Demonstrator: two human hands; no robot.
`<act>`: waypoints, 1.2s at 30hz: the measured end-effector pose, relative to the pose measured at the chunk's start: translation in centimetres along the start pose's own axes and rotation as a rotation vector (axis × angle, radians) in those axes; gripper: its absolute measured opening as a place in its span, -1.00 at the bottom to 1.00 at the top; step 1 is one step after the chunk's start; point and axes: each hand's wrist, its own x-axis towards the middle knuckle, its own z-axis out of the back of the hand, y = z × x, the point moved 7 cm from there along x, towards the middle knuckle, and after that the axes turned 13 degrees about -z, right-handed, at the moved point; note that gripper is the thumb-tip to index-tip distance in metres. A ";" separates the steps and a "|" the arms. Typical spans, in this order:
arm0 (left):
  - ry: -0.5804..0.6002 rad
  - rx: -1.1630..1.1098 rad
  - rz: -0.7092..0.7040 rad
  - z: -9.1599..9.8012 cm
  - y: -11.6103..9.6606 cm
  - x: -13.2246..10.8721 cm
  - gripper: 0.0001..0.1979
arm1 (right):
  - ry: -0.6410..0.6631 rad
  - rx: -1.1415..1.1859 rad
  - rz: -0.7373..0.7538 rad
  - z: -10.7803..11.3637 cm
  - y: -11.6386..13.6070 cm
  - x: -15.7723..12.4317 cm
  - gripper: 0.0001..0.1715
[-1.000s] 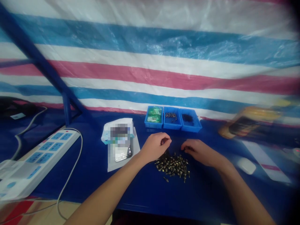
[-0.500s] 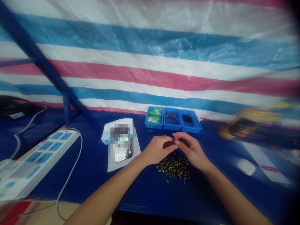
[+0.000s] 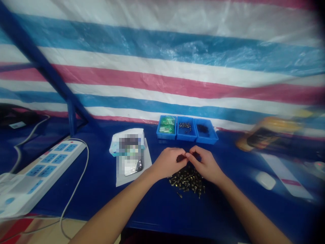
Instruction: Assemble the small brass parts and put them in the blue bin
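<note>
Just beyond the metal pieces [image 3: 189, 185], our left hand [image 3: 170, 162] and right hand [image 3: 207, 166] meet, fingers curled; whether gripping, we cannot tell.

From just above the near side of the blue table [image 3: 157, 210], we look forward and down across it, toward the striped sheet [image 3: 162, 79] behind it.

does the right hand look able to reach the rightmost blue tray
Probably yes: the rightmost blue tray sits just beyond the right hand, and nothing visible stands between them.
</note>
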 end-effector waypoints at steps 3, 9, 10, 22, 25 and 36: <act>0.003 -0.008 0.004 0.0 0.2 0.0 -0.90 | 0.067 -0.051 0.017 -0.3 0.1 0.0 -0.70; 0.001 -0.022 -0.001 0.3 -0.1 0.0 -0.88 | 0.124 0.063 -0.029 -0.1 -0.4 0.1 -0.71; -0.001 -0.019 -0.001 0.4 -0.2 0.0 -0.87 | 0.110 0.085 -0.043 0.1 -0.6 0.1 -0.71; -0.058 -0.032 0.024 0.6 0.4 -0.1 -0.85 | 0.008 0.436 -0.359 1.5 -5.3 1.9 -0.60; -0.052 -0.025 0.020 0.4 0.5 -0.2 -0.86 | -0.032 0.525 -0.393 1.8 -6.1 2.0 -0.57; -0.025 -0.004 0.026 0.4 0.4 -0.1 -0.85 | -0.206 0.616 -0.408 3.0 -6.7 2.0 -0.56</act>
